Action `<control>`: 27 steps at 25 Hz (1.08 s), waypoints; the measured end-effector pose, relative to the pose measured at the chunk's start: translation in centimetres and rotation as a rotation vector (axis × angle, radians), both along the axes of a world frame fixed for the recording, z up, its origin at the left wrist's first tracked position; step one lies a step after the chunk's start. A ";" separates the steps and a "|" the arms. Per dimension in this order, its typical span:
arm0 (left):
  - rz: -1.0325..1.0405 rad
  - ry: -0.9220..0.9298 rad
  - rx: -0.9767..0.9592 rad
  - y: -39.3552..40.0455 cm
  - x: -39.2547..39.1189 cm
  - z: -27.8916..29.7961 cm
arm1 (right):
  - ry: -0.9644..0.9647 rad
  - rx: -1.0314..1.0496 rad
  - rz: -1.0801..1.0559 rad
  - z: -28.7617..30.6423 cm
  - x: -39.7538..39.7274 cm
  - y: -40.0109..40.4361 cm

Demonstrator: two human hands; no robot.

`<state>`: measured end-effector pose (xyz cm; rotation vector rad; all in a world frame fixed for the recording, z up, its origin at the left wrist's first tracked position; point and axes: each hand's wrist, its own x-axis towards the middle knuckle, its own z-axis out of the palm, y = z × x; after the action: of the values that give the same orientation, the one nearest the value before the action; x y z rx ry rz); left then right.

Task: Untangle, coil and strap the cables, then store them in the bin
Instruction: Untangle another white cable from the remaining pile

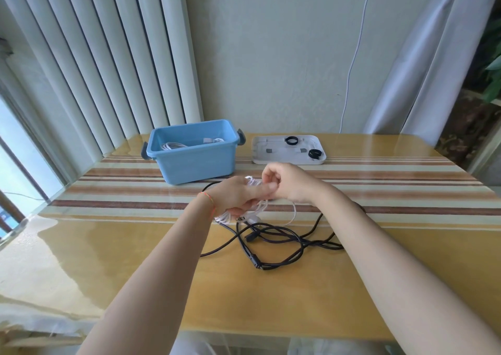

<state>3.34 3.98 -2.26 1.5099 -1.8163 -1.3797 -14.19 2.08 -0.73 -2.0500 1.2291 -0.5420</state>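
I am holding a part-wound white cable above the worktop, my two hands close together and touching at the fingers. My left hand is gripping the gathered loops, which are showing above and below my fist. My right hand is curling its fingers round the running strand beside the left thumb; I am judging this as the coiling step, mid-wrap. A slack loop of the white cable is trailing down to the worktop under my right wrist. Directly beneath, the black cable is lying in a loose tangle, untouched, with its plugs showing. The blue bin is standing just behind my hands and is already holding one coiled white cable. The white tray to the right of the bin is carrying two black straps. Risks noted: the trailing white slack is hanging very near the black tangle and could snag on it as I am winding, dragging it along; the loops could spring open if my left grip is loosening before a strap is on; the straps are lying out of immediate reach, so fetching one means holding the coil one-handed
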 end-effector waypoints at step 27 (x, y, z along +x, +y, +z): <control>0.186 0.595 0.177 0.0 -2.4 1.3 | 0.325 -0.257 0.017 5.7 1.2 1.8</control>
<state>0.96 4.01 -0.91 1.1372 -1.1879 -1.6972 -12.96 3.91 5.01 -2.4360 1.3828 -0.3832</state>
